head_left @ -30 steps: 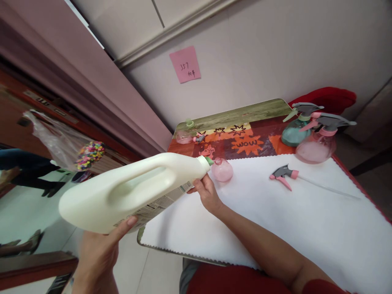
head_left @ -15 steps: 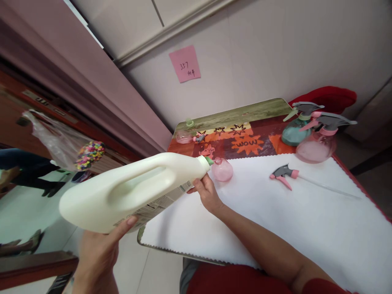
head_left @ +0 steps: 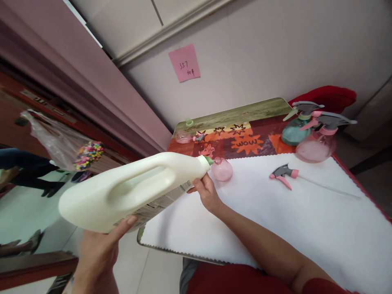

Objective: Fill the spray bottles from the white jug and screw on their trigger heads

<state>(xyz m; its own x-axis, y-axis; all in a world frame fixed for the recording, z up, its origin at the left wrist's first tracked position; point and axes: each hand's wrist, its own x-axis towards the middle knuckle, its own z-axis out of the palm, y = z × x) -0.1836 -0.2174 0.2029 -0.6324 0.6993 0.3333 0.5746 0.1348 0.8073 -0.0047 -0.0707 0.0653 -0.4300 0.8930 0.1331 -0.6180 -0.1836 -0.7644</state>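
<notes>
A large cream detergent jug (head_left: 92, 204) lies tilted almost on its side, its green spout at the mouth of a small round pink bottle (head_left: 223, 171). Under the broad base end, my left hand (head_left: 101, 249) supports the jug, thumb on its label. My right hand (head_left: 206, 192) grips the jug near its neck. The pink bottle stands upright on the white tabletop and is partly filled; whether liquid is flowing cannot be seen. To the right lies a loose grey and pink spray trigger (head_left: 284, 175) with its clear tube.
At the table's (head_left: 275, 237) far right stand a teal spray bottle (head_left: 295, 131) and a bigger pink spray bottle (head_left: 317, 147). A small pink spray bottle (head_left: 183, 136) lies at the back left. A pink paper note (head_left: 184, 63) is on the wall. Another person's legs (head_left: 27, 163) show at left.
Almost nothing differs. Both hands hold the jug in the same tilted pose, with its base end perhaps a touch further left.
</notes>
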